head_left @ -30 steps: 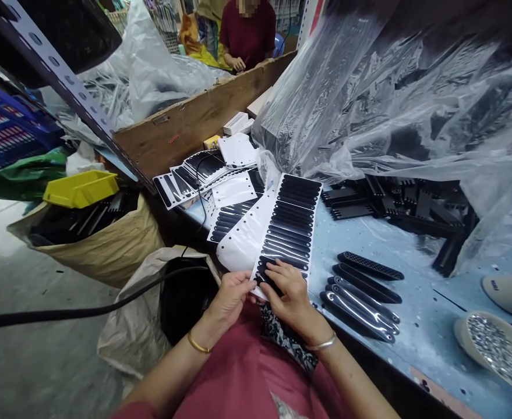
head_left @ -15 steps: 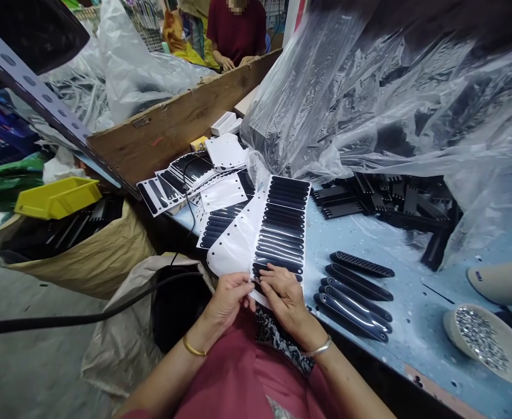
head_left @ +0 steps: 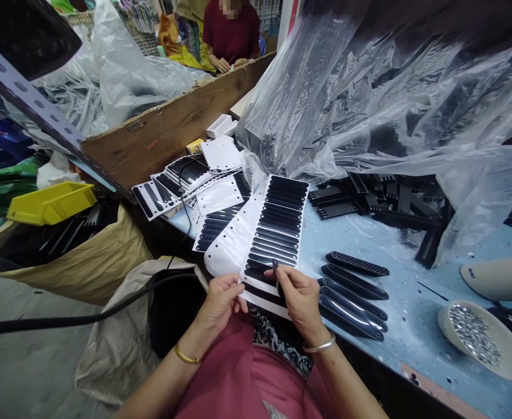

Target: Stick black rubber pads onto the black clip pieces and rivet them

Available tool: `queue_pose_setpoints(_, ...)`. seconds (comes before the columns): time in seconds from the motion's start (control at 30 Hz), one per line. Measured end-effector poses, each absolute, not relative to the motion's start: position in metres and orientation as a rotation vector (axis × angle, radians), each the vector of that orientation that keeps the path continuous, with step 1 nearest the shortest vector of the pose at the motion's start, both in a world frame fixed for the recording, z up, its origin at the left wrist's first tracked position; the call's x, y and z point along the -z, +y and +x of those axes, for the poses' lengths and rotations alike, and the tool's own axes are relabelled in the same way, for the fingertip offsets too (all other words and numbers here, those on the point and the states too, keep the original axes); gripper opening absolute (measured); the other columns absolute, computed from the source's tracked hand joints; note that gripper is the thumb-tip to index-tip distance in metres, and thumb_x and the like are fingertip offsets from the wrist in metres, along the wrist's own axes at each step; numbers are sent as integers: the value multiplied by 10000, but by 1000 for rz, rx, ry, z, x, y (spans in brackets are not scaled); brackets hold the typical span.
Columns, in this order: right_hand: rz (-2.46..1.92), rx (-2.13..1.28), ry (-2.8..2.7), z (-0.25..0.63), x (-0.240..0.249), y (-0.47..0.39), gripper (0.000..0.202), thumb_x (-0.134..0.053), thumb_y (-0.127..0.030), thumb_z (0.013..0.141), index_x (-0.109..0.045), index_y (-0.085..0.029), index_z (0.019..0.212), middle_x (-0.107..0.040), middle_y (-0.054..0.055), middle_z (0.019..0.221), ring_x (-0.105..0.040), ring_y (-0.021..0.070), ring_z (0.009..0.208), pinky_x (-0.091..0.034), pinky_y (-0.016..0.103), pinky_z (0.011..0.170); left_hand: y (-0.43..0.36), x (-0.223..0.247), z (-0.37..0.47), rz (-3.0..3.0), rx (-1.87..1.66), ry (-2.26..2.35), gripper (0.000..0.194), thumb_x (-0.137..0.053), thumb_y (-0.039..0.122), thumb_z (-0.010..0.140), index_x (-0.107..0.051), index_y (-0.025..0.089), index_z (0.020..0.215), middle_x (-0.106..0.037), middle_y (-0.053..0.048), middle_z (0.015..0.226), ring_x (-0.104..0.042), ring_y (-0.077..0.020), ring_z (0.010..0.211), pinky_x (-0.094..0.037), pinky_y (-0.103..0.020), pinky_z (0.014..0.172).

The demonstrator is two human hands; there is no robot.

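Note:
A white sheet [head_left: 302, 224] with rows of black strips lies on the blue table's front edge. My left hand [head_left: 221, 297] pinches the sheet's lower left corner. My right hand [head_left: 298, 298] holds a narrow black strip [head_left: 275, 272] between thumb and fingers, above the lower part of the sheet. To the right of my right hand, several long black plastic pieces [head_left: 355, 282] lie side by side. More sheets [head_left: 221, 224] of black strips are piled beyond the held sheet.
A bowl of small silvery parts [head_left: 474, 334] stands at the right. Clear plastic [head_left: 369, 116] covers dark parts behind. A wooden board [head_left: 168, 116] divides off a person in dark red. At left are a yellow bin [head_left: 50, 203] and sacks [head_left: 120, 262]; a black cable [head_left: 85, 320] crosses there.
My right hand has lifted off the sheet with a black strip peeled up in its fingers. A bare band shows near the sheet's lower end. My left hand still pinches the corner.

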State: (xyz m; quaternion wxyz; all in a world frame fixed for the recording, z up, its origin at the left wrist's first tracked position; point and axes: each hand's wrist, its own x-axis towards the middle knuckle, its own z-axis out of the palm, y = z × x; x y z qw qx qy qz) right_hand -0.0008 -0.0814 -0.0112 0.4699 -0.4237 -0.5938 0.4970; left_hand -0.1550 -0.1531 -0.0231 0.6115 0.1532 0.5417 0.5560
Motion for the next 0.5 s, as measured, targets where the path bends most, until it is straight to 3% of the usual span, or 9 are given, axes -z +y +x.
queue_pose_setpoints(0.13,-944,-1129,-1101,30,-40,-64,132,-634,-296,869,-688,-187,919,-726,38,765,-695,180,687,-596,345,649,-154,25,-157,394,-1287,1434,371,-770,383,600,-654,113,827,-592,6,464,-539,-114,372,-322,-164,359)
queue_pose_setpoints(0.27,-954,-801,-1115,94,-77,-48,124,-711,-258,806,-712,-210,921,-693,20,776,-650,146,604,-550,293,539,-152,24,-169,855,-1292,1802,392,-762,377,614,-681,150,923,-650,-7,546,-537,-121,390,-327,-188,365)
queue_pose_setpoints(0.4,-1165,-561,-1499,142,-66,-51,143,-735,-257,781,-741,-223,920,-693,29,772,-636,152,619,-526,285,547,-150,0,-166,1417,-1421,2127,256,-767,298,631,-736,184,857,-635,7,551,-493,-91,406,-379,-201,432)
queue_pose_setpoints(0.5,-1089,-554,-1807,144,-48,-65,126,-693,-238,824,-739,-225,940,-675,20,689,-611,138,581,-493,261,518,-135,-24,-134,1408,-1396,1879,215,-736,315,693,-732,185,864,-665,-8,618,-536,-106,442,-428,-207,452)
